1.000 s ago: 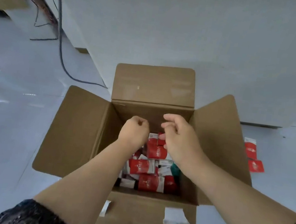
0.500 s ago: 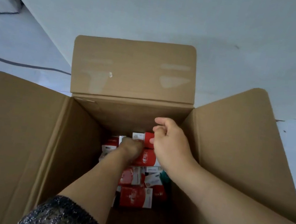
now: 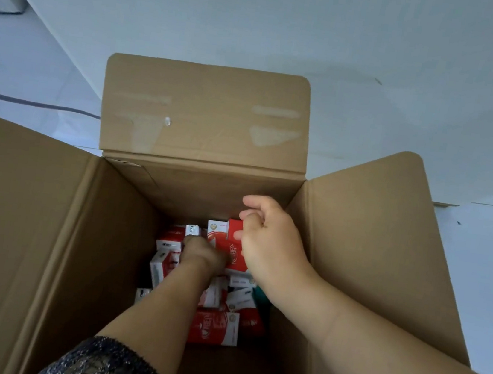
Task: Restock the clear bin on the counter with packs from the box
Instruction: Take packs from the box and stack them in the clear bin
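An open cardboard box (image 3: 46, 223) stands on the floor, and both my arms reach down into it. Several red and white packs (image 3: 214, 327) lie jumbled at its bottom. My right hand (image 3: 272, 246) is higher up near the far right corner and pinches a red pack (image 3: 234, 232) that stands upright. My left hand (image 3: 203, 255) is deeper among the packs, its back to the camera. Its fingers curl down onto a small pack with a white end (image 3: 192, 230). The clear bin and the counter top are out of view.
The box's four flaps stand open, the far flap (image 3: 205, 112) leaning on a pale cabinet wall (image 3: 292, 20). A dark cable (image 3: 30, 102) runs across the white floor (image 3: 20, 63) at the left. The box's walls close in tightly around both forearms.
The camera has moved down and closer over the box. My left hand has sunk from above the packs down in among them. My right hand keeps its hold on the red pack.
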